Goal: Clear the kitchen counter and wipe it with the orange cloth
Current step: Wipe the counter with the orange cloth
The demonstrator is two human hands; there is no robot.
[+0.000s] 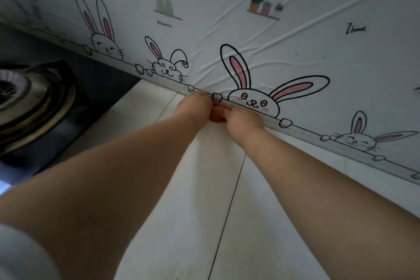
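Note:
Both my arms reach across the white tiled counter [227, 188] to its back edge. My left hand [195, 105] and my right hand [244, 120] meet at the foot of the wall, fingers curled and touching the strip where the bunny wall sheet [295, 36] ends. Between the two hands shows a small reddish-orange patch [216, 117]. It is too small and shadowed to tell whether it is the orange cloth or fingers. No other cloth is in view.
A black gas stove [75, 125] with a round burner [13, 88] sits at the left, its edge next to my left forearm. The wrinkled wall sheet runs along the whole back. A dark tile seam [229, 207] crosses the counter between my arms.

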